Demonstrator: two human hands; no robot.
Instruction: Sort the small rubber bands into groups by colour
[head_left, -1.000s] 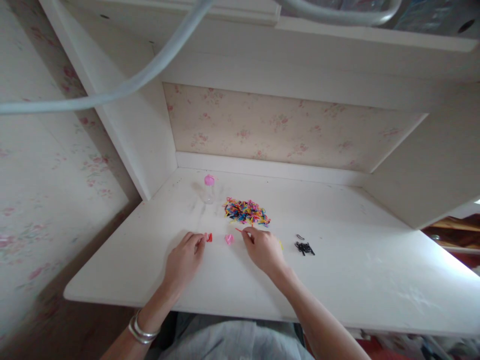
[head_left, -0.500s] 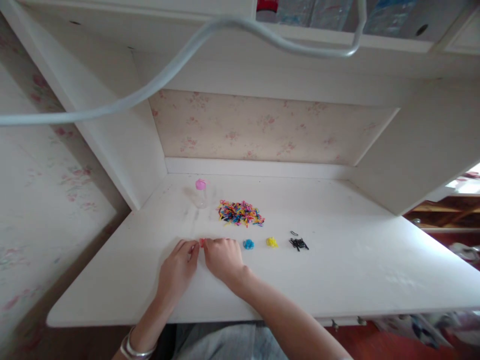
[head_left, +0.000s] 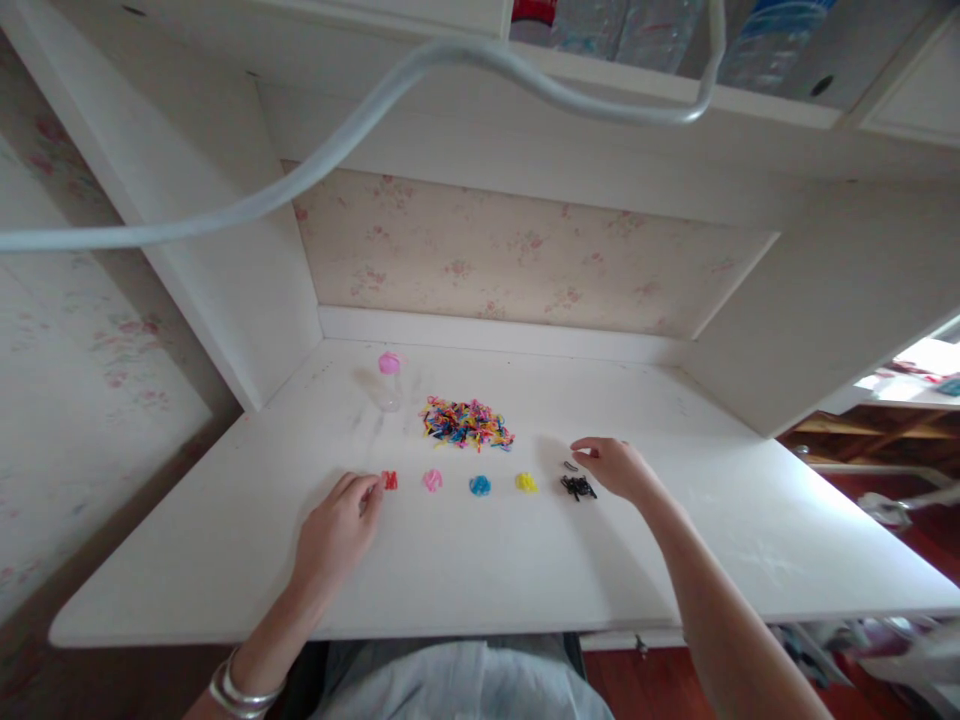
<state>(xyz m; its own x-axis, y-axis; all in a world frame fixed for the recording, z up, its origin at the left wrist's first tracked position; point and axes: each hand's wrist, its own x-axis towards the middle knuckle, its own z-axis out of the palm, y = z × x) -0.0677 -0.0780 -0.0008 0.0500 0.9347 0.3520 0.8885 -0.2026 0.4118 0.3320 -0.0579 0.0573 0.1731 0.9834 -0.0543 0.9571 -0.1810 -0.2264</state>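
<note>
A heap of mixed coloured rubber bands (head_left: 466,423) lies mid-desk. In front of it runs a row of small sorted piles: red (head_left: 389,480), pink (head_left: 432,480), blue (head_left: 479,485), yellow (head_left: 526,482) and black (head_left: 577,487). My left hand (head_left: 337,525) rests on the desk, fingertips touching the red pile, holding nothing I can see. My right hand (head_left: 615,466) hovers just right of the black pile, fingers loosely apart, with a stray black band (head_left: 570,465) at its fingertips.
A small clear bottle with a pink cap (head_left: 388,378) stands behind the piles at left. The white desk (head_left: 480,570) sits in an alcove with side walls and a shelf above. A grey hose (head_left: 315,170) hangs across the top.
My right hand has left the red pile and swung right to the black pile. The left hand stays by the red pile. The camera tilted slightly.
</note>
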